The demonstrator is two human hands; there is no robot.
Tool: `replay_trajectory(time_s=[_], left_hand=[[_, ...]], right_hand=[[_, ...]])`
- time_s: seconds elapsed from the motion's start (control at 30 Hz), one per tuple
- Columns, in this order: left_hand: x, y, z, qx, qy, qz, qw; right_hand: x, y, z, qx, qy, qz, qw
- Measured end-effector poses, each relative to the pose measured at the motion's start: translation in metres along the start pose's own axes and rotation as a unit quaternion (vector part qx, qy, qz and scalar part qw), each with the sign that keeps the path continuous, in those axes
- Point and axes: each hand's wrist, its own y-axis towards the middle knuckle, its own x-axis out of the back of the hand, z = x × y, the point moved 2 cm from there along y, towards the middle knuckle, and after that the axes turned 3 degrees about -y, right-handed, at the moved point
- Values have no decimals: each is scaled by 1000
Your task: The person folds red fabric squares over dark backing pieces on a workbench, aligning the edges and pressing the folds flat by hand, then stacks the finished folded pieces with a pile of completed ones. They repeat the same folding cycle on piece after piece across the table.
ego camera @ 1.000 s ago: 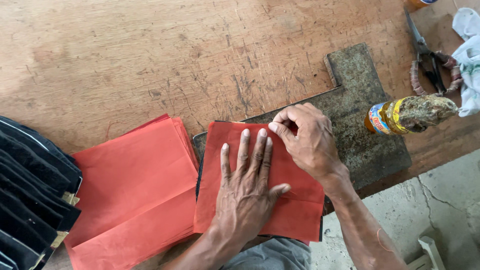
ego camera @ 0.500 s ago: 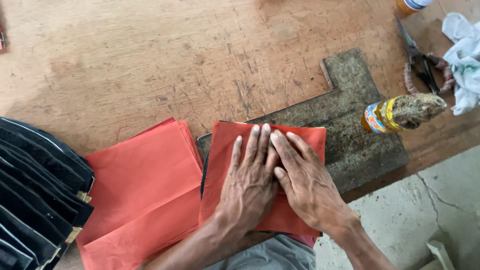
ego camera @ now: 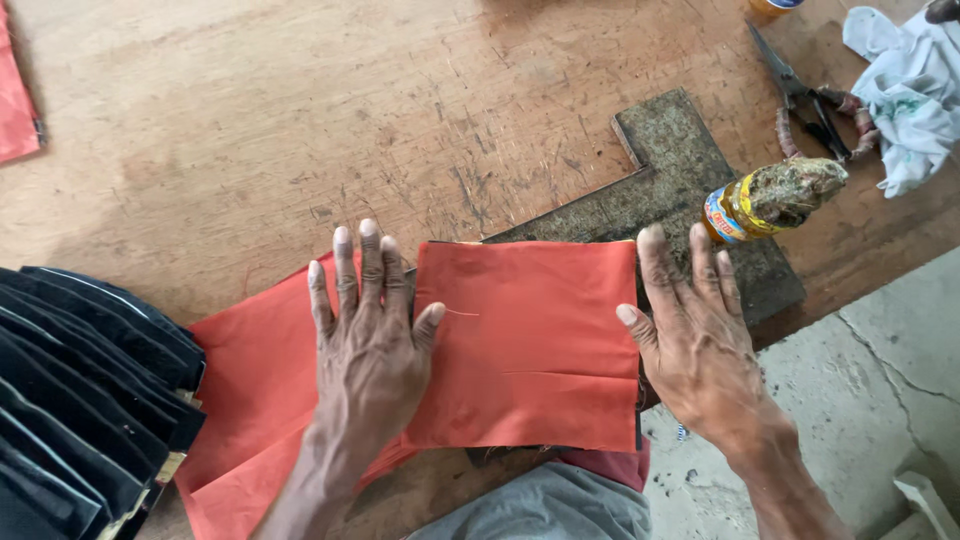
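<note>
Seen from above: a worn wooden table [ego camera: 300, 120], scratched and pale, filling most of the view, with grey concrete floor [ego camera: 880, 400] at 4 o'clock. At 8 o'clock, a fanned stack of black fabric pieces [ego camera: 80, 400] overhanging the table edge. Just right of it, a pile of red cloth sheets [ego camera: 250, 400], corners spread toward 7 o'clock. At centre, a folded red cloth square [ego camera: 530, 340] lying flat across a dark, mottled L-shaped board [ego camera: 680, 170], slightly wider than tall, long axis running 9 to 3 o'clock, top edge level and facing 12 o'clock, a faint crease low on its face.

Pressed flat at the square's 9 o'clock edge, the left hand [ego camera: 370, 350], fingers straight and pointing to 12 o'clock, gripping nothing. At the 3 o'clock edge, the right hand [ego camera: 700, 350], likewise spread, palm down, thumb touching the cloth, holding nothing. Half a second ago both hands side by side over the middle of the square; now drawn well apart to opposite edges, the cloth face uncovered between them and the corner nearest the bottle flattened.

At 2 o'clock, a crumpled white rag [ego camera: 910, 100]; beside it, scissors [ego camera: 810, 95] with wrapped handles, blades toward 11 o'clock. Just above the right fingertips, a small yellow-labelled bottle [ego camera: 770, 200] lying on its side, crusted neck toward 3 o'clock.
</note>
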Motion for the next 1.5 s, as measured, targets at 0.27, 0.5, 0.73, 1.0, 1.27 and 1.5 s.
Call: replay_trajectory(time_s=[0.27, 0.5, 0.73, 1.0, 1.27, 1.5], left_hand=[[-19, 4, -40, -110, -72, 52, 990], [-33, 3, -12, -58, -141, 25, 988], [-15, 11, -11, -30, -106, -51, 993], [31, -22, -14, 117, -140, 48, 982], [26, -50, -57, 60, -249, 85, 963], [10, -18, -21, 30, -219, -92, 971]], right_hand=[[-18, 35, 74, 105, 85, 23, 991], [-21, 16, 22, 24, 42, 22, 999], [-12, 6, 5, -125, 236, 64, 962], [29, -43, -20, -236, 256, -77, 934], [15, -19, -15, -220, 270, -33, 937], [7, 27, -4, -37, 173, -94, 980]])
